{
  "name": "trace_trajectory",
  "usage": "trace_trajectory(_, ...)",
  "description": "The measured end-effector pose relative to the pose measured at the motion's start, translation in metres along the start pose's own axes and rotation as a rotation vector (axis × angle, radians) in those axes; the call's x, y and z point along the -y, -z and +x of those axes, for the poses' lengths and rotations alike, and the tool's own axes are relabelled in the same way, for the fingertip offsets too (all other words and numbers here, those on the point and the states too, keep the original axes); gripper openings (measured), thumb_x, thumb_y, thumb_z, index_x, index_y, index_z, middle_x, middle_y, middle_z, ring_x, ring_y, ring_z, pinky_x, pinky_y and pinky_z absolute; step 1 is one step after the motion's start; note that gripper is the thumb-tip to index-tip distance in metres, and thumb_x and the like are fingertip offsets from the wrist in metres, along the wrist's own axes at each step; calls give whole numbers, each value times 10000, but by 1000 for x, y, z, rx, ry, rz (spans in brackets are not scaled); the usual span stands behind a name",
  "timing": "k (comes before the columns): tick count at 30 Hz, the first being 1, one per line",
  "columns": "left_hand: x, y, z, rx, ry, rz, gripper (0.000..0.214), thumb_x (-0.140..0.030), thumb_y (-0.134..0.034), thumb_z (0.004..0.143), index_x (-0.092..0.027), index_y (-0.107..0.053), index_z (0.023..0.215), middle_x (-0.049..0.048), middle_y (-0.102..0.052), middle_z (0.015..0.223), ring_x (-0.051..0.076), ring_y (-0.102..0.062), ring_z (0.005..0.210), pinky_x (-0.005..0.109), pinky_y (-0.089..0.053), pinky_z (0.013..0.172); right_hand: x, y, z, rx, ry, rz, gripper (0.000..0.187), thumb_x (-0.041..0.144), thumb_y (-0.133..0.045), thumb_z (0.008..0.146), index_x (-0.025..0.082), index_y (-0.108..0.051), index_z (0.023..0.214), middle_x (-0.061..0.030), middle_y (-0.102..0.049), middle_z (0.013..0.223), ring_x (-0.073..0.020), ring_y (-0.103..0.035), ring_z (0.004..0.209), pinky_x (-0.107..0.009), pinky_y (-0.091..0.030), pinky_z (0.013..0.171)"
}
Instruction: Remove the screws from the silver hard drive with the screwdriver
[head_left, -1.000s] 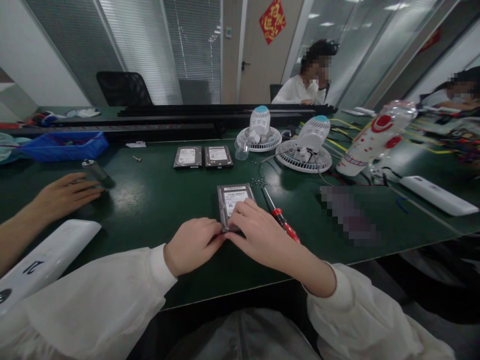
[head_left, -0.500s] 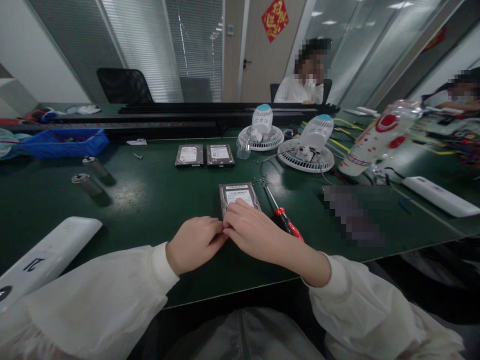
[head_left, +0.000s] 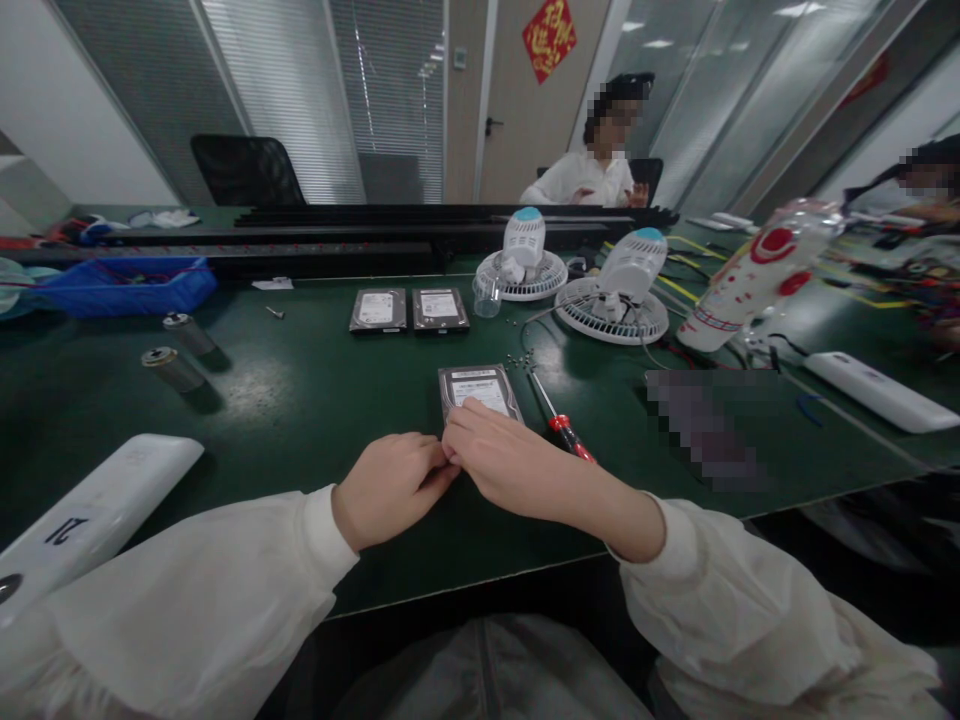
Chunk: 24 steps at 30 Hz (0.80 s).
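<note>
A hard drive (head_left: 478,385) lies label side up on the green table, its near part covered by my right hand (head_left: 495,455). The fingers of that hand are bent and pinched together over the drive's near left corner. Against them meet the closed thumb and fingers of my left hand (head_left: 394,485), just beside the same corner. Whatever sits between the fingertips is hidden. To the right of the drive lies a screwdriver (head_left: 564,428) with a red and black handle, its tip near several small screws (head_left: 523,358).
Two more hard drives (head_left: 379,311) lie farther back. Behind stand two white fans (head_left: 611,312) and a clear cup (head_left: 487,298). At left are two metal cylinders (head_left: 171,368), a blue tray (head_left: 135,290) and a white case (head_left: 112,500). A person (head_left: 592,178) sits across the table.
My right hand and forearm have shifted slightly, covering more of the screwdriver handle. My left hand and the drive stay put. The person across has lowered a hand from the face.
</note>
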<state>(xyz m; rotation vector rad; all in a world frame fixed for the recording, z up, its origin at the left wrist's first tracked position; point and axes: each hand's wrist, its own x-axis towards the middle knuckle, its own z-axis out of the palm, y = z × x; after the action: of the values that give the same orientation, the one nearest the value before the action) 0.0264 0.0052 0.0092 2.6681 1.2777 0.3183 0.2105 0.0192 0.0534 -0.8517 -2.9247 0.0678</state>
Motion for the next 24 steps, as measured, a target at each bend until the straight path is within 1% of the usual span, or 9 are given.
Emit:
trace_trajectory(2,0,0,0,6,8,8,280,-304,-446,991,-173,-646,844,60,-693,841,220,-664,790,347,-496,725,0,0,1,-25,3,-24,166,153,-503,944,99,-652,894,-121,-636,968,-241,-543,956,-368,-457,888)
trace_trajectory(5,-1,1,0,18,21,27,265,-288,-454,981,-169,-640,833,64,-692,837,223,-666,786,347,-497,724,-1,-4,3,-68,23,-136,266,283,-511,971,82,-666,895,-132,-649,930,-264,-562,950,-402,-460,893)
trace_trajectory(8,-3,2,0,21,53,38,274,-303,-452,981,-171,-634,823,64,-692,834,232,-669,791,355,-497,723,-2,-9,5,-67,54,-226,285,245,-450,988,79,-664,900,-140,-655,930,-283,-576,950,-417,-464,891)
trace_trajectory(11,-4,3,0,25,82,29,254,-312,-477,968,-174,-626,815,58,-697,844,239,-668,796,364,-497,723,-2,-11,4,-57,82,-230,254,186,-440,974,87,-654,881,-134,-648,907,-283,-574,932,-411,-468,879)
trace_trajectory(14,-4,3,0,26,81,9,249,-311,-484,961,-176,-626,806,58,-702,855,239,-667,797,368,-497,728,0,-7,3,-50,94,-196,180,75,-466,909,84,-644,886,-133,-641,915,-273,-557,918,-402,-464,886)
trace_trajectory(16,-4,3,1,23,74,0,247,-307,-487,958,-178,-625,800,56,-702,853,234,-666,790,363,-494,727,1,-4,2,-38,93,-166,174,26,-478,868,83,-641,891,-133,-638,935,-264,-546,925,-387,-460,886)
trace_trajectory(19,-3,3,1,20,70,8,236,-290,-485,954,-180,-620,793,53,-695,833,229,-663,773,356,-486,711,1,-2,2,-47,82,-144,169,90,-478,912,89,-643,876,-127,-637,913,-258,-542,919,-380,-458,877)
trace_trajectory(22,-3,3,0,21,71,22,217,-278,-486,949,-178,-619,810,54,-693,839,236,-663,782,359,-483,705,0,-4,3,-80,82,-191,222,187,-470,958,85,-648,872,-134,-642,900,-275,-548,925,-402,-455,876)
trace_trajectory(24,-3,2,0,23,72,18,225,-289,-484,954,-178,-619,812,56,-695,844,238,-663,790,361,-484,708,-2,-6,4,-76,92,-209,214,168,-463,956,86,-642,874,-133,-637,897,-278,-550,926,-404,-454,874)
